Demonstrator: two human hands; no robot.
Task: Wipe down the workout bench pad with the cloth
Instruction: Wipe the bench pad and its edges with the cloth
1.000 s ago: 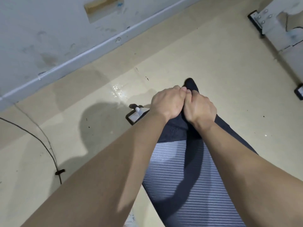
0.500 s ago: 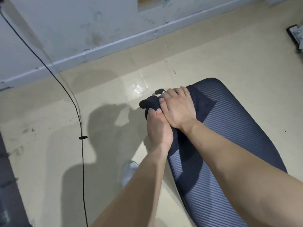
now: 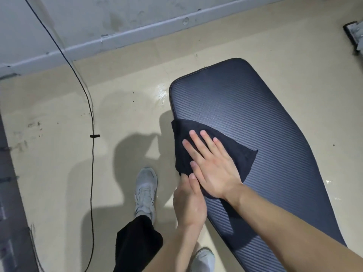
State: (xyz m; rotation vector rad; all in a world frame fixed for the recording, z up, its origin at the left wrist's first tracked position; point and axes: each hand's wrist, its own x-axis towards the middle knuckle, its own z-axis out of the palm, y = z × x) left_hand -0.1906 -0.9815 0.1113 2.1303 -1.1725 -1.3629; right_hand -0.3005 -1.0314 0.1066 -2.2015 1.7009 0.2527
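The bench pad [image 3: 245, 114] is dark blue with fine ribbing and runs from upper middle to lower right. A dark cloth [image 3: 233, 152] lies over its left edge, part of it draped down the side. My right hand [image 3: 210, 163] presses flat on the cloth, fingers spread and pointing up-left. Just below it, my left hand [image 3: 189, 201] grips the cloth's lower edge at the pad's left side; its fingertips are hidden under the cloth.
A black cable [image 3: 92, 118] with a clip runs down the beige floor on the left. My grey shoes [image 3: 146, 189] stand left of the bench. A grey wall skirting [image 3: 137, 34] crosses the top. A metal base [image 3: 354, 36] sits at the far right edge.
Both hands and the cloth have slid from the pad's far end toward me along its left edge. My right hand went from bunched to flat. More of the pad's end is uncovered.
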